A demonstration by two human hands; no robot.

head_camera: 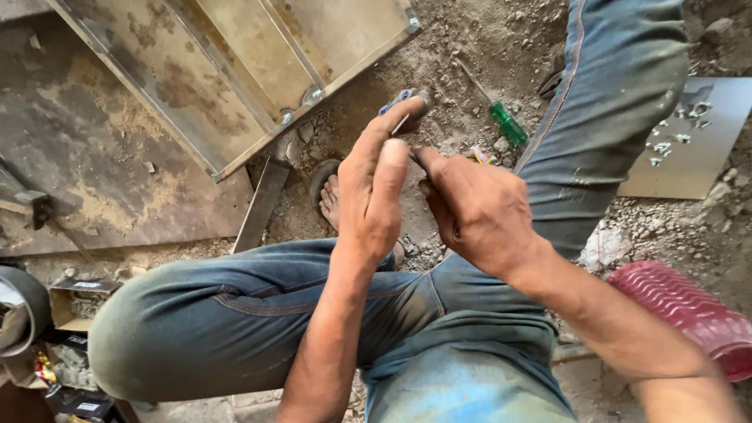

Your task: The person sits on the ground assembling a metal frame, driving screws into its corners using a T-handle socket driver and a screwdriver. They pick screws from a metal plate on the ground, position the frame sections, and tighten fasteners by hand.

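Left hand (374, 196) fingers pinch a small blue-grey tool (406, 106); right hand (474, 207) fingers curl closed beside it.

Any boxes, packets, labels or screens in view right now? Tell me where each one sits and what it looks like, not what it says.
Open cardboard box: lower left on the ground beside the knee, rectangular, tan, with a small pale label on its flap.
Dark packets: bottom left corner, flat, black with small light labels.
Small wrapper: on the dirt beyond the right hand, crumpled, multicoloured.
No screens or signs visible.
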